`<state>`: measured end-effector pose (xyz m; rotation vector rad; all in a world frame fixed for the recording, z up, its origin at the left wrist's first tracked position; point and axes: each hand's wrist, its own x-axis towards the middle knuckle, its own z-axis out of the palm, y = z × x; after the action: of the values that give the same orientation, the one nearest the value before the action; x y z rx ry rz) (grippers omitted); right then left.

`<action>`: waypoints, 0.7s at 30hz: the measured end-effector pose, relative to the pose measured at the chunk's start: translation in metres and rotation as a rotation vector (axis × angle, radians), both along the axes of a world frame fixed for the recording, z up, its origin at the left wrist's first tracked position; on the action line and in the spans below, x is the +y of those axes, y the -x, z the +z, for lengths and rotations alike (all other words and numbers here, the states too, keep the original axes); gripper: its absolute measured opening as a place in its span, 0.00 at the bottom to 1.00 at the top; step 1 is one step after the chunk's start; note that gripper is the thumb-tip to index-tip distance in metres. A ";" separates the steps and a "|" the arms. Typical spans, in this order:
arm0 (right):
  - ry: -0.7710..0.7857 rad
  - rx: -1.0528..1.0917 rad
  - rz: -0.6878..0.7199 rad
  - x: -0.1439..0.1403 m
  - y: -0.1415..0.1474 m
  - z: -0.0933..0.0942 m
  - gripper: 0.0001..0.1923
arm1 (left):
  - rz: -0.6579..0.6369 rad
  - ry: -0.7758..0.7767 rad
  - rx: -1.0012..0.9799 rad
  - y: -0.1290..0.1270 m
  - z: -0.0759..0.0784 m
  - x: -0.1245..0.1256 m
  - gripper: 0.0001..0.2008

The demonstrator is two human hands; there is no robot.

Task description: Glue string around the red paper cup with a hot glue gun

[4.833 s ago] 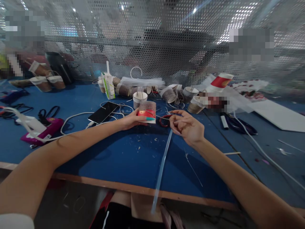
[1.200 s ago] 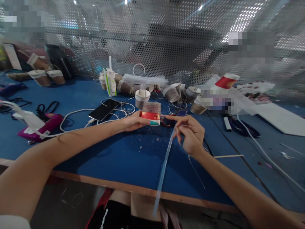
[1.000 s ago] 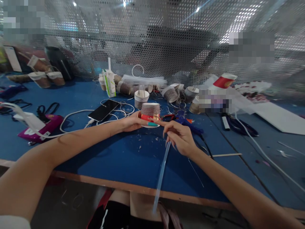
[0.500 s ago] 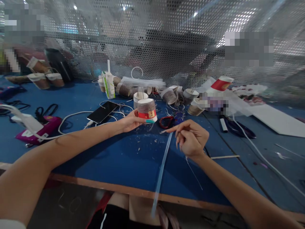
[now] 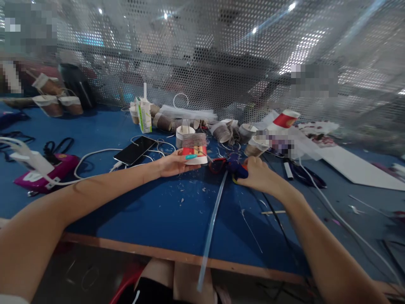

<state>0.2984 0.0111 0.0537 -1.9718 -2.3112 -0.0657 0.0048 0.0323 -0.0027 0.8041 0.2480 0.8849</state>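
Observation:
A red and white paper cup (image 5: 195, 153) with grey-brown cord wound round its upper part is in my left hand (image 5: 175, 164), thumb across its side. Fingers of my right hand (image 5: 264, 175) are closed round a blue glue gun (image 5: 236, 165) on the table. A long translucent glue stick (image 5: 211, 223) sticks out of the gun towards me, past the table's front edge. Red scissor-like handles (image 5: 217, 165) lie between the cup and the gun. Just behind the held cup stands a white cup (image 5: 185, 131).
Left of the cup lie a phone (image 5: 135, 150) with a white cable and a purple power strip (image 5: 52, 175). Several cord-wrapped cups (image 5: 221, 131) and a drink carton (image 5: 144, 115) line the back. A white board (image 5: 363, 162) lies at right. A perforated metal screen (image 5: 202, 55) stands behind.
My right hand, empty-looking with a finger extended before, has moved forward and closed round the glue gun. My left hand still holds the cup, now tilted a little differently.

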 end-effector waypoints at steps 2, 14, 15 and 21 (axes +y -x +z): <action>-0.022 -0.084 -0.053 -0.004 0.006 -0.003 0.19 | -0.028 -0.011 0.014 0.000 0.000 0.000 0.32; -0.462 0.173 0.125 -0.006 0.003 0.019 0.12 | -0.041 0.007 0.026 0.003 0.000 0.002 0.29; -0.515 0.273 0.194 -0.007 0.003 0.019 0.13 | -0.041 0.005 0.036 0.003 0.000 0.001 0.30; -0.473 0.955 0.262 -0.031 0.034 0.012 0.17 | 0.026 -0.017 0.100 -0.002 0.000 0.001 0.27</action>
<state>0.2646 -0.0203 0.0655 -1.0866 -1.6667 0.2650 0.0070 0.0333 -0.0026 0.8634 0.3394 0.8732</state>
